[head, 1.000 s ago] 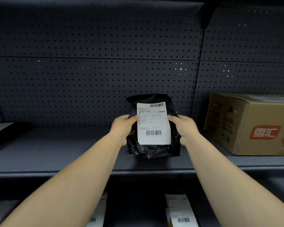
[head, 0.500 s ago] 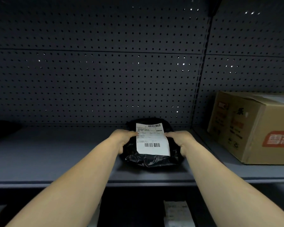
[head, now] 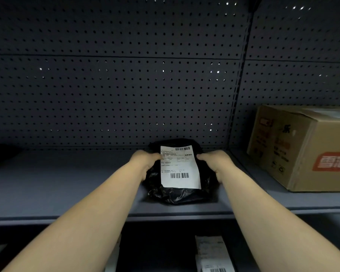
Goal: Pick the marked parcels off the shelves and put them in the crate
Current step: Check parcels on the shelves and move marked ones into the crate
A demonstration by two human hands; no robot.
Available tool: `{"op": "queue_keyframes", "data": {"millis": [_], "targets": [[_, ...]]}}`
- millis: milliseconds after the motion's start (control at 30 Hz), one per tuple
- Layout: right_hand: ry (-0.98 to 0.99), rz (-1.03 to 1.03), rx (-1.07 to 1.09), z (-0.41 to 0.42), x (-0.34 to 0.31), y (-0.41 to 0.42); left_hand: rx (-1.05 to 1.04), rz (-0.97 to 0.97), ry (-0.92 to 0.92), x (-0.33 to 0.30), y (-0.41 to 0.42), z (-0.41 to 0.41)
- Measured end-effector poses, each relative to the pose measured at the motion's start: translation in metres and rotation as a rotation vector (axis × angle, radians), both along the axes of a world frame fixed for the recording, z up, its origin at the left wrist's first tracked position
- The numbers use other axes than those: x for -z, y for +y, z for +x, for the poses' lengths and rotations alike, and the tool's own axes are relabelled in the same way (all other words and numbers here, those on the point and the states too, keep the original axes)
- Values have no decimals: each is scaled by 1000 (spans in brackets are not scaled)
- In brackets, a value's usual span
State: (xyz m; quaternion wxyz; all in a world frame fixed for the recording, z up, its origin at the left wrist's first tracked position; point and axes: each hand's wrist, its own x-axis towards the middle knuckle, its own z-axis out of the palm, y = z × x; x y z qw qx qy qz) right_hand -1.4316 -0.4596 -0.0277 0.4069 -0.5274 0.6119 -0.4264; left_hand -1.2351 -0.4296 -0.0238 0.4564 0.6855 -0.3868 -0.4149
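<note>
the black parcel point(head: 177, 193), a crinkled plastic bag with a white shipping label point(head: 180, 167) on its upper face, lay on the grey shelf point(head: 67, 185) close to the pegboard back wall point(head: 114, 91), about midway along the bay and near the upright divider. your hands were on either side of it: your left hand point(head: 145, 163) gripped the left edge with the fingers curled onto the plastic beside the label, and your right hand point(head: 216, 163) gripped the right edge the same way, thumb tip touching the label's border. the bag's underside seemed to rest on the shelf, though the shadow made it hard to tell for sure. to the right, past the divider, a brown cardboard box point(head: 302, 148) with a red logo sat on the same level, well apart from the parcel. below, on the lower shelf, another labelled package point(head: 212, 254) showed between your forearms, its barcode partly visible at the bottom edge.
</note>
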Motion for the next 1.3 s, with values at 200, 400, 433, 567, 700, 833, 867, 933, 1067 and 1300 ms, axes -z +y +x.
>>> {"op": "queue_keyframes", "data": {"millis": [200, 400, 433, 567, 700, 833, 867, 933, 1067, 1300], "targets": [[679, -332, 85, -4, -21, 27, 13, -134, -665, -20, 18, -7], [1063, -596, 116, -8, -14, 64, 109, -305, -1108, -28, 56, -30], [1086, -600, 123, -10, -14, 70, 125, -314, -1150, -28, 60, -35], [1071, -589, 142, -23, -9, 92, 194, -323, -1246, -25, 76, -54], [1058, -562, 186, -46, -9, 109, 232, -359, -1231, -27, 88, -78], [1055, -518, 237, -75, -16, 122, 259, -418, -1200, -38, 95, -107], [1059, -509, 248, -83, -18, 124, 265, -433, -1179, -40, 95, -115], [1063, -498, 268, -100, -23, 128, 279, -460, -1135, -46, 94, -132], [1059, -471, 301, -145, -32, 134, 299, -483, -1103, -58, 88, -172], [1068, -460, 372, -242, -58, 134, 263, -453, -1057, -87, 71, -251]]}}
